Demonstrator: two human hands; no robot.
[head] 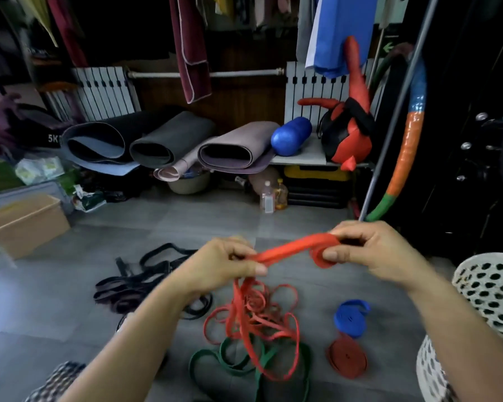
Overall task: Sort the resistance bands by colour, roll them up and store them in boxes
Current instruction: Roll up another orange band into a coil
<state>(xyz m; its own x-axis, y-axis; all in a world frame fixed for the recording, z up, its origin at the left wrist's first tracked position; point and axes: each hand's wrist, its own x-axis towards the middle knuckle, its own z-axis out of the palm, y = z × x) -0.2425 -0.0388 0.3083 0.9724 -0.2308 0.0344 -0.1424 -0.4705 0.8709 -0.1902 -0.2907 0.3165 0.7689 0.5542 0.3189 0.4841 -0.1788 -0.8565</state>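
Note:
A red resistance band (291,248) stretches between my two hands above the floor. My right hand (369,250) pinches a small rolled start of it at the right end. My left hand (230,265) grips the band further along, and the loose rest hangs down into a tangle of red bands (262,317) on the floor. Green bands (233,364) lie under that tangle. Black bands (134,282) are spread to the left. A rolled blue band (350,317) and a rolled dark red band (347,356) lie at the right.
A cardboard box (26,224) stands open at the left, with a grey lid behind it. A white perforated basket (488,288) is at the right edge. Rolled yoga mats (163,143), a blue ball, bottles and a hula hoop (404,158) line the back.

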